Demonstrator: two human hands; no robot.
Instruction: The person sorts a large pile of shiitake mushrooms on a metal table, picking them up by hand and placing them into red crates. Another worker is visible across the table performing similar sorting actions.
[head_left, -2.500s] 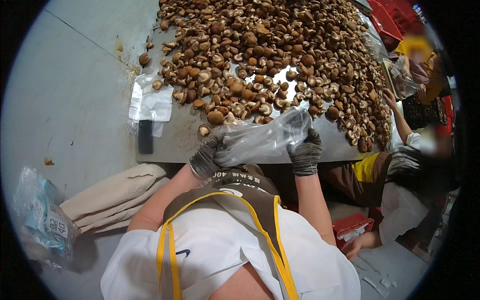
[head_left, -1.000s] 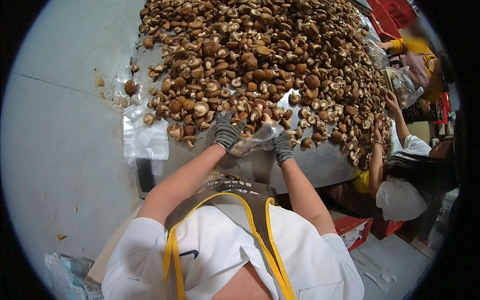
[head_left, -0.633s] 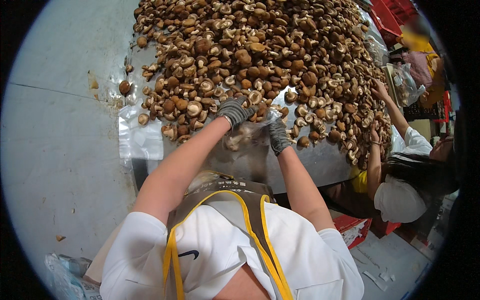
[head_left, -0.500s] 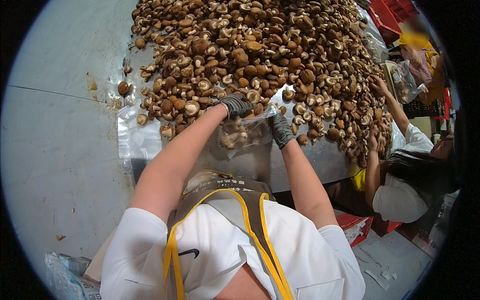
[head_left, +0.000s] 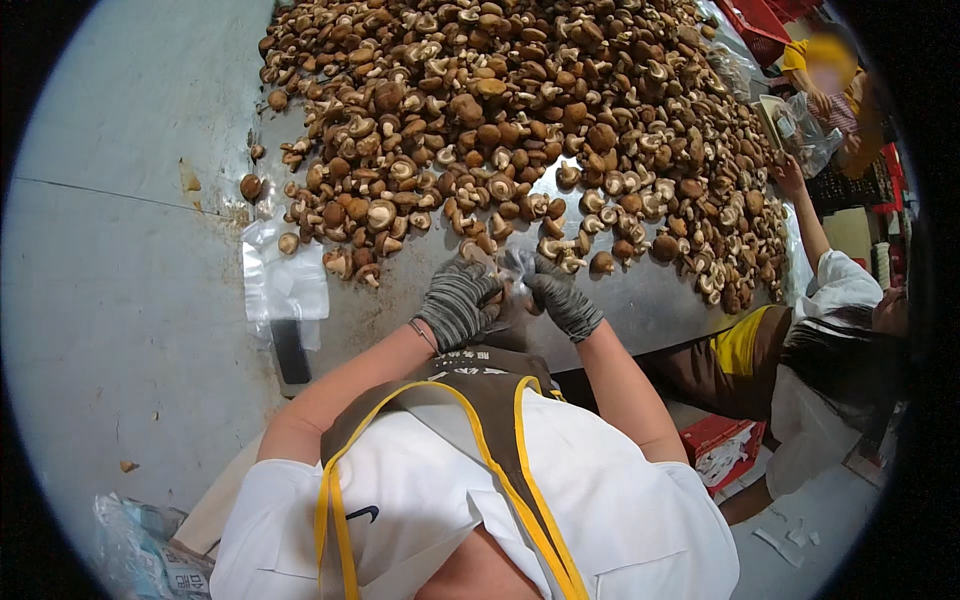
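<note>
Brown shiitake mushrooms lie in a big heap on the metal table. At its near edge, both my hands wear grey striped gloves. My left hand is closed on the side of a clear plastic bag, with a few mushrooms close to its fingertips. From the other side my right hand pinches the bag's gathered top. Most of the bag and its contents are hidden behind my gloves and by glare.
Flat clear bags and a dark phone-like slab lie left of the heap. At right, a co-worker's arm reaches toward the heap's edge. A red crate stands on the floor; another person is farther back.
Both hands have drawn back toward my body with the bag. My left hand has left the heap and come to the bag. The co-worker's near arm has dropped away from the mushrooms.
</note>
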